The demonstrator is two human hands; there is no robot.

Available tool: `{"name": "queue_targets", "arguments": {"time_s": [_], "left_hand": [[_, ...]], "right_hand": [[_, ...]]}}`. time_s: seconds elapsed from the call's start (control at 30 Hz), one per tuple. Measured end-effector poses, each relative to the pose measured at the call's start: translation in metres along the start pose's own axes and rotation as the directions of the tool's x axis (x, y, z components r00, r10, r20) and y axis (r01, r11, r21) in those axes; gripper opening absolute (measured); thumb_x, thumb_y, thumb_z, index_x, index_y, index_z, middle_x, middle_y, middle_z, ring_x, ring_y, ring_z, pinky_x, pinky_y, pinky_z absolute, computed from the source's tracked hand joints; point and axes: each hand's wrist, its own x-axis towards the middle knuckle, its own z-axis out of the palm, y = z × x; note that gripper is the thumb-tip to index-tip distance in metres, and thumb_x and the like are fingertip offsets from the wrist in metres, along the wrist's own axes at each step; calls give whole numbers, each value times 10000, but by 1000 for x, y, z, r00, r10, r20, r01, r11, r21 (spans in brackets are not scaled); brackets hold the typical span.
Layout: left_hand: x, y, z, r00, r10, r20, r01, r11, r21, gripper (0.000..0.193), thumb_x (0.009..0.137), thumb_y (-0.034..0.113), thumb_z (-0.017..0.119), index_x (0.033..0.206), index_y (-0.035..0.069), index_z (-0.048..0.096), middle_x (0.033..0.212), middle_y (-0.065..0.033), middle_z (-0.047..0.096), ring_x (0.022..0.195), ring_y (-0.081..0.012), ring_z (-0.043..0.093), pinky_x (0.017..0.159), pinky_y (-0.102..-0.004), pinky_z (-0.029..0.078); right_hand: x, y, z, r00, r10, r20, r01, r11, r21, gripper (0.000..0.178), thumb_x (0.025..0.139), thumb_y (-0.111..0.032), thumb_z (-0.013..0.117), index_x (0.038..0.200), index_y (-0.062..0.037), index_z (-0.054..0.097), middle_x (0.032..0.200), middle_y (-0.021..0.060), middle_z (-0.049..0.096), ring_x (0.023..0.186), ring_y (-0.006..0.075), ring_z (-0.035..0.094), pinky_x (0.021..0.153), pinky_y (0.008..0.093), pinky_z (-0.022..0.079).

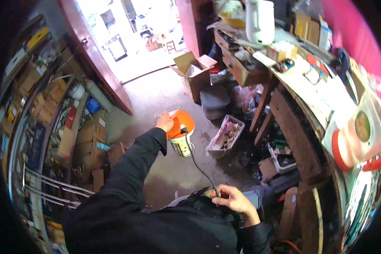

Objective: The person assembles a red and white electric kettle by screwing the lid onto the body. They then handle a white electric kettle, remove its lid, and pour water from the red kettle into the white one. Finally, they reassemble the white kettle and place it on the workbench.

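Workshop: crammed shelves [31, 98], cluttered workbench [234, 66]

Bucket [180, 146] between shelves [38, 89] at left and a bench [326, 103] at right, with a doorway [142, 63] ahead.
A tub [219, 153] sits right of the bucket, a carton [197, 88] beyond; a cord [198, 167] runs from the bucket's top to the right hand [235, 200].

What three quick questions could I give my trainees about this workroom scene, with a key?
1. Which hand pinches the dark cord?
2. True or false: the cardboard box near the doorway stands open.
3. Multiple choice: what colour is the round piece that the left hand touches? A blue; B orange; C green.

Key: 1. the right hand; 2. true; 3. B.
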Motion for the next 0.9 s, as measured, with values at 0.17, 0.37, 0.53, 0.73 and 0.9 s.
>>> {"name": "queue_targets", "arguments": {"time_s": [0.17, 0.37, 0.53, 0.73, 0.9], "left_hand": [[-17, 27, -21, 994, -41, -99, 21, 980, -195, 365, 834, 199, 639, 1167, 49, 648, 1152, -293, 671, 1111, -482, 630, 971, -533, 504], [-15, 85, -94, 934, 55, -354, -205, 892, -403, 274, 712, 112, 695, 946, -7, 614, 893, -210, 671, 872, -355, 678, 809, -452, 524], [-52, 153, -146, 932, 73, -354, -300, 704, -644, 197, 727, 27, 646, 920, 5, 614, 863, -84, 649, 814, -185, 628, 774, -342, 510], [-82, 189, -179, 903, 158, -399, -429, 292, -855, 255, 766, -47, 560, 1015, -14, 601, 944, -39, 614, 850, -140, 587, 806, -285, 498], [-96, 212, -196, 844, 205, -495, -524, 120, -843, 276, 804, -55, 519, 1067, -19, 597, 991, -29, 606, 889, -122, 580, 829, -260, 495]], "right_hand": [[-11, 22, -25, 999, 42, -5, -42, 993, -111, 200, 923, -136, 770, 1070, -28, 688, 901, -30, 623, 845, 83, 563, 769, 253, 465], [-20, 35, -33, 980, -85, -182, 40, 971, -237, 390, 927, -182, 764, 1253, -8, 641, 1053, 52, 679, 993, 131, 607, 896, 307, 499], [-29, 34, -40, 968, -58, -243, -36, 929, -368, 485, 944, -167, 747, 1373, -16, 579, 1213, 123, 699, 1122, 206, 655, 1001, 345, 504], [-54, 19, -44, 948, -7, -317, -125, 912, -392, 386, 961, -160, 713, 1308, -15, 625, 1158, 138, 729, 1095, 205, 687, 938, 346, 539], [-65, -18, -49, 918, -22, -395, -173, 875, -453, 359, 965, -152, 703, 1288, -12, 637, 1117, 140, 740, 1046, 211, 707, 914, 346, 551]]}}
